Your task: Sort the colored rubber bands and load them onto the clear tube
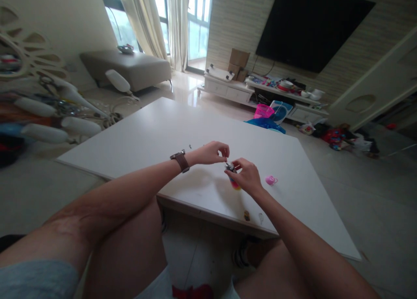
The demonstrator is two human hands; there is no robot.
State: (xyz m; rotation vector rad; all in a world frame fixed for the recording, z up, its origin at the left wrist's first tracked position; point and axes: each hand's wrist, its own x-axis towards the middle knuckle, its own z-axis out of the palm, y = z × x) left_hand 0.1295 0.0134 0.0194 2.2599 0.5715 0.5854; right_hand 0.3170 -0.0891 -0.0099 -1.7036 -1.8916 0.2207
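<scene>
My right hand pinches a small multicoloured item with a silvery metal top just above the white table. Pink, yellow and blue show on its lower part; its exact kind is too small to tell. Close to the metal top, my left hand has its thumb and fingers pressed together, and what they hold is too small to make out. On my left wrist is a brown-strapped watch. A small pink item with a loop lies to the right of my right hand.
Near the front edge of the white table lie a small gold-brown item and a clear item. A tiny dark piece lies beyond my left wrist. On the floor behind stands a pink basket; a chandelier-like fixture is at left.
</scene>
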